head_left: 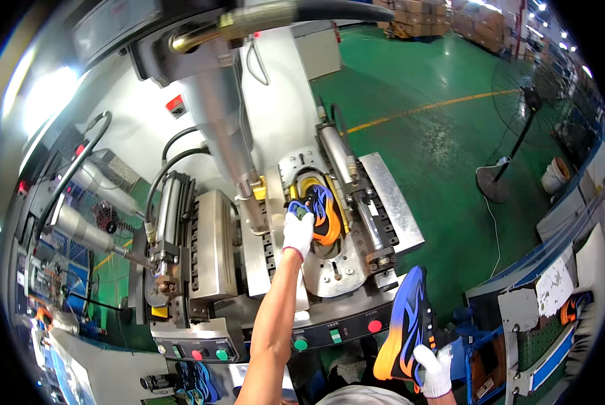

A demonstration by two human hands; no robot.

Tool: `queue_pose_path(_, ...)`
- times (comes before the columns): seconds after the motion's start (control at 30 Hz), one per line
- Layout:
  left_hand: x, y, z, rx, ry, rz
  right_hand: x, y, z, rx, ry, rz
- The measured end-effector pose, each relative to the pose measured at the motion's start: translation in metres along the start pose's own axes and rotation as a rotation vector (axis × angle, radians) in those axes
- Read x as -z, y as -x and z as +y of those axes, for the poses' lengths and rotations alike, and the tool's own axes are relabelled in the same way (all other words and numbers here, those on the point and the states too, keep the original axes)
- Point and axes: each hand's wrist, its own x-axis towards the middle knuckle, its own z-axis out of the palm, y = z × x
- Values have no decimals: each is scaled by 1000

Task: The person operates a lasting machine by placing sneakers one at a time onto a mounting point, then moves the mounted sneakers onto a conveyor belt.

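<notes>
My left hand [299, 233], in a white knit glove, reaches forward to the middle of a metal shoe press [339, 270]. Its fingers are closed on the collar of a black, blue and orange sneaker [325, 219], which lies in the press's oval bed with its orange end toward me. My right hand [436, 372], gloved as well, is low at the right and grips a second sneaker [405, 331] of matching colours. This one is tilted, its blue end up and its orange end down, outside the machine's front edge. The left fingertips are partly hidden by the shoe.
A thick steel press cylinder [214, 115] hangs just beyond my left hand. Red and green buttons line the front panel [336, 334]. Blue shoes [196, 382] lie at the lower left. On the right are a conveyor-like bench [545, 337], a standing fan [532, 101] and a bucket [556, 175].
</notes>
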Motion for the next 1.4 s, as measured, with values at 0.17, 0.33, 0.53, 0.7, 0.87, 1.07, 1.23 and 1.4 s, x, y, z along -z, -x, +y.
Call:
queue_pose_path(0.17,86,128,18,-143,139,55,-69,-67,-27,260,198,-229)
queue_pose_path(0.33,196,305,-23,307,466,-123,-242,-208,-76,99,431,-646)
queue_pose_path(0.53,203,467,-121,519,493,79,-342,-379,42,959,1553,-273)
queue_pose_path(0.7,144,511,-220,791,-69,498,-339,-365,33,793,1342,-337)
queue_pose_path(0.87,85,502,-301,788,-299,729,-326,-417,9,1060,1480,-428)
queue_pose_path(1.07,134,556,-262,418,31,866,-250,-51,135,1345,1321,-924)
queue_pose_path(1.23,155,572,-295,538,-142,1043,-180,-70,260,1376,1609,-980)
queue_pose_path(1.4,165,556,-322,823,70,834,-174,26,340,655,1587,-1363)
